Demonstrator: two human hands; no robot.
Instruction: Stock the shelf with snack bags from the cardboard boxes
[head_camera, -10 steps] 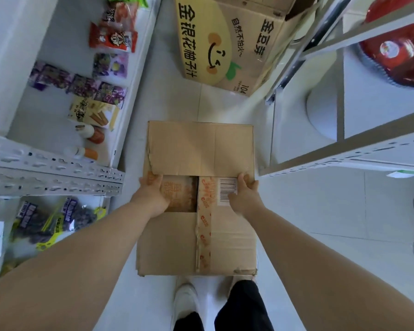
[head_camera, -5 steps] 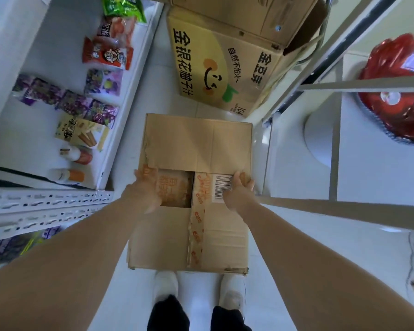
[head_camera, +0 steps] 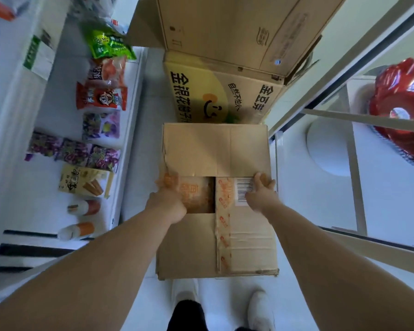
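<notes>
Both bare arms reach forward and down, nearly straight. The left hand [head_camera: 169, 203] curls its fingers over the box's left edge; the right hand [head_camera: 261, 193] grips the right edge, fingers bent.

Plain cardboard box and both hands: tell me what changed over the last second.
Little changed. The left hand and right hand keep their grip on the plain cardboard box at its open gap, where an orange snack bag shows. The view tilted forward, so the yellow printed box and more of the shelf's snack bags show. The tape and barcode label are unchanged.
</notes>
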